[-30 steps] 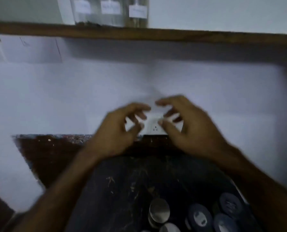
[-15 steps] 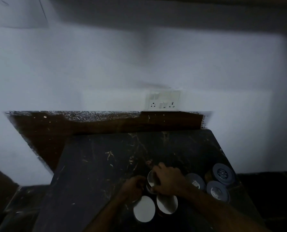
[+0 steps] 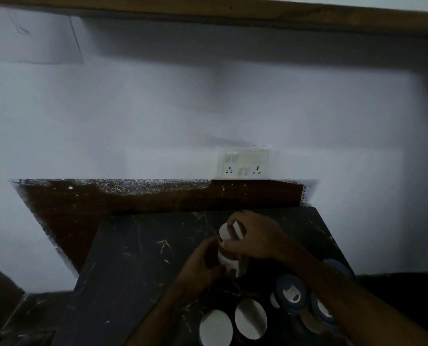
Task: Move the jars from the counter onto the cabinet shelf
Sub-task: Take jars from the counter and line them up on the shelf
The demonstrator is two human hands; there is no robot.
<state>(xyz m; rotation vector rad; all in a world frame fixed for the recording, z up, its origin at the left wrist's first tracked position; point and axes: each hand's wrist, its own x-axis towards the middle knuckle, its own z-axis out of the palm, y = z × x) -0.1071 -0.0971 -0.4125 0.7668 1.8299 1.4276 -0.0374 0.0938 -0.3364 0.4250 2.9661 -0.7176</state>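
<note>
Both hands hold one white-lidded jar (image 3: 229,260) lifted a little above the dark marble counter (image 3: 138,265). My right hand (image 3: 255,237) grips it from above, around the lid. My left hand (image 3: 204,262) wraps its side and lower part. Two more white-lidded jars (image 3: 216,328) (image 3: 251,318) stand on the counter near the front edge. Blue-lidded jars (image 3: 291,294) stand to their right, partly behind my right forearm. The wooden cabinet shelf edge (image 3: 233,11) runs across the top of the view.
A white switch and socket plate (image 3: 244,163) sits on the wall just above a dark brown backsplash (image 3: 158,198). The white wall fills the space between counter and shelf. The scene is dim.
The view has tilted up, so the shelf edge shows again. Both hands have closed on one white-lidded jar and raised it off the counter, away from the other two.
</note>
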